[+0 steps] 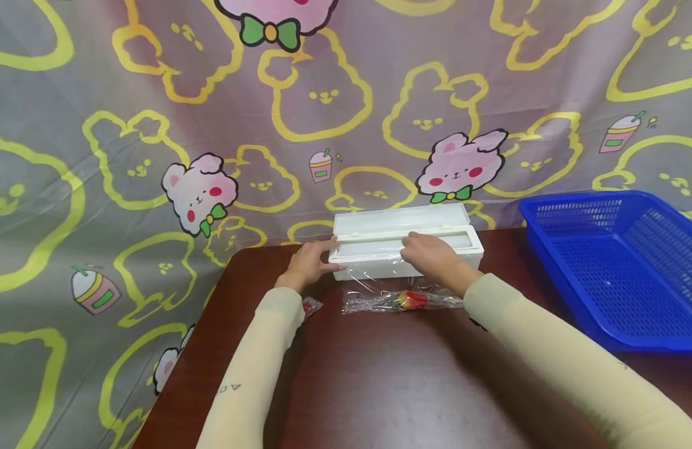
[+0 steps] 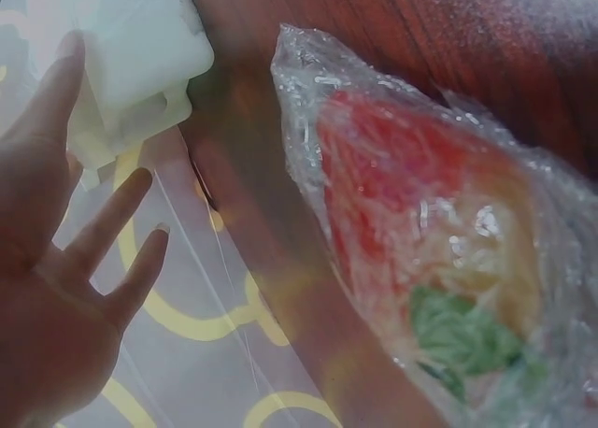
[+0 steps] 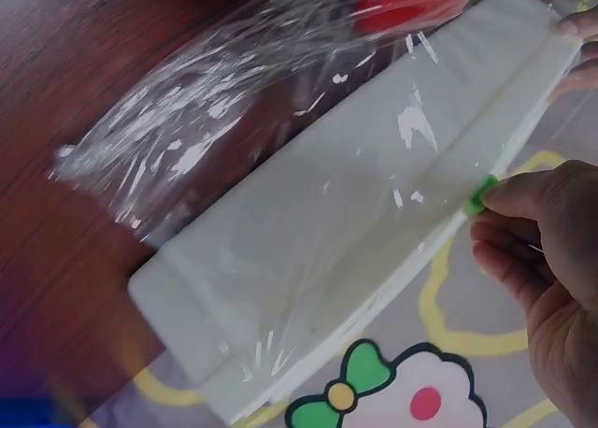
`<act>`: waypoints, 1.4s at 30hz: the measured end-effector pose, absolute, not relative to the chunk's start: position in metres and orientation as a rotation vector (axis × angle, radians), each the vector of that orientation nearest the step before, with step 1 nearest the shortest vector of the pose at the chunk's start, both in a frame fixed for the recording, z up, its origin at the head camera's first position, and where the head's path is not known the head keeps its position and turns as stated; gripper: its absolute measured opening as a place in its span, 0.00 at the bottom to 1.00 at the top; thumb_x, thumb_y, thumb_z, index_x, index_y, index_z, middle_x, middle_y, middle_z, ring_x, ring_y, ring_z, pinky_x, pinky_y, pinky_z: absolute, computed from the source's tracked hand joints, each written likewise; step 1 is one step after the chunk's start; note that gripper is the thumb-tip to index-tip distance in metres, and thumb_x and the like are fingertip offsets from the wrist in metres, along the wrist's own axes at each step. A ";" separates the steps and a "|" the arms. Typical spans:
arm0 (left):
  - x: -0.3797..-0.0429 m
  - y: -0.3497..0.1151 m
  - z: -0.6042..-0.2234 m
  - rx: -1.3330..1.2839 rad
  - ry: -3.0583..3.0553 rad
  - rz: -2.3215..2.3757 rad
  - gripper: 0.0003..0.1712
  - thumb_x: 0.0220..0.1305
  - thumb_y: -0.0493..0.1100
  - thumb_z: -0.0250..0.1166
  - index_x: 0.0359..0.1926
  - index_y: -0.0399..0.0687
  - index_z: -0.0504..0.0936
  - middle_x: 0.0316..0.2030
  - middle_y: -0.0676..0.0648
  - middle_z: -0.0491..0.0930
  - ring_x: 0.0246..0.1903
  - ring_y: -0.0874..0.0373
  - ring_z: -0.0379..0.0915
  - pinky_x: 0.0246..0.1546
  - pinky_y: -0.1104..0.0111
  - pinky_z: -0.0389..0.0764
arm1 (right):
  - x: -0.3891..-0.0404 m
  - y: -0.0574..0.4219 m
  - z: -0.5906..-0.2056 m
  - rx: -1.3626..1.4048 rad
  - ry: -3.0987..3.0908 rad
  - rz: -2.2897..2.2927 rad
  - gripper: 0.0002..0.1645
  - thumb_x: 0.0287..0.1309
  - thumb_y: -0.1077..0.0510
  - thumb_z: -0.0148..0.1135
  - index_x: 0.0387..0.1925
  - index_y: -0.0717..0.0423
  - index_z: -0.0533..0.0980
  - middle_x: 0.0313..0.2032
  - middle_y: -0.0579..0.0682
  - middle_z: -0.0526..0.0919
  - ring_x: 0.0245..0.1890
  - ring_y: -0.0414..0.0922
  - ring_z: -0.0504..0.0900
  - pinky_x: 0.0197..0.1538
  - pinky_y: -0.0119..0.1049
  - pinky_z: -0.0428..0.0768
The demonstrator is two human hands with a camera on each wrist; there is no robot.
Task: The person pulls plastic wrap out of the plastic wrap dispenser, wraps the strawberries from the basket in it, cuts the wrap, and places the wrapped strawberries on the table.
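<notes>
A white cling film dispenser [image 1: 357, 269] stands at the back of the table with its lid raised. My left hand [image 1: 311, 262] rests against its left end, thumb at the front, fingers straight and spread in the left wrist view. My right hand [image 1: 436, 257] is at the top edge, where thumb and fingers pinch a small green slide cutter [image 3: 481, 196], seen in the right wrist view. Clear film [image 1: 363, 301] hangs down the front, over or around a red, yellow and green item [image 1: 412, 299]. A similar item wrapped in film [image 2: 430, 213] lies near my left wrist.
A blue plastic basket [image 1: 570, 284] sits on the right side of the dark wooden table [image 1: 374, 374]. Directly behind the table hangs a curtain [image 1: 374, 143] printed with cartoon animals.
</notes>
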State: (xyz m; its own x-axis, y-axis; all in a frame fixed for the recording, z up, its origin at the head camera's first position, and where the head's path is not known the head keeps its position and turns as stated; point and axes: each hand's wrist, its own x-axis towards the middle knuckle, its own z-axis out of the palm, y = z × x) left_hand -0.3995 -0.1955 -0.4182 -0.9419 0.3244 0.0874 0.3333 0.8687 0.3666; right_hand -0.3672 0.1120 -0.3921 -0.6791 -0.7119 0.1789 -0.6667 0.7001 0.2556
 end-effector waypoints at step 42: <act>-0.400 -0.198 -0.423 -0.555 -3.007 -0.648 0.42 0.60 0.63 0.72 0.73 0.59 0.72 0.75 0.57 0.63 0.74 0.45 0.59 0.63 0.39 0.69 | -0.353 0.240 -0.403 0.914 -2.602 -0.014 0.12 0.51 0.74 0.60 0.23 0.56 0.79 0.28 0.52 0.77 0.32 0.54 0.77 0.35 0.49 0.79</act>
